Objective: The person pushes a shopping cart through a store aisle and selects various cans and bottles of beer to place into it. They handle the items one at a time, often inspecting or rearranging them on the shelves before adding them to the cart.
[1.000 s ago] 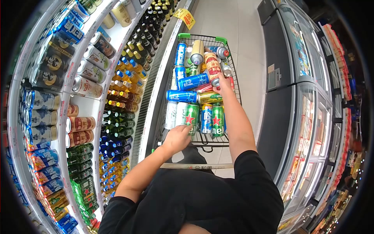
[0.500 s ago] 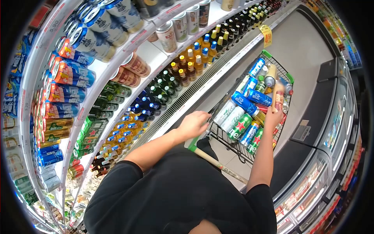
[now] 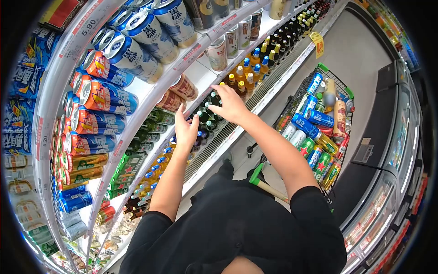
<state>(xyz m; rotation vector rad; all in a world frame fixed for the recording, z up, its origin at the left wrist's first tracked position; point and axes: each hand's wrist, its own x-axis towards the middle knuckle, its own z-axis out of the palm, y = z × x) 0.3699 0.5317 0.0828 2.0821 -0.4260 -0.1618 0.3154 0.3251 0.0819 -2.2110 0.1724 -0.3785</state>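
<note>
Open gap on the shelf board (image 3: 200,75) between cans (image 3: 185,87) and can (image 3: 218,47); packed bottles (image 3: 207,116) block the tier beneath.

Two hands (image 3: 187,130) reach toward the shelves, and one shopping cart (image 3: 296,93) stands nearby.

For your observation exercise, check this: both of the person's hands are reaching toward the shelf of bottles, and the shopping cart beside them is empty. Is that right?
Not quite. The head view shows the shopping cart is full of drink cans, not empty. The rest holds: the left hand and right hand both reach toward the bottles on the shelf.
</note>
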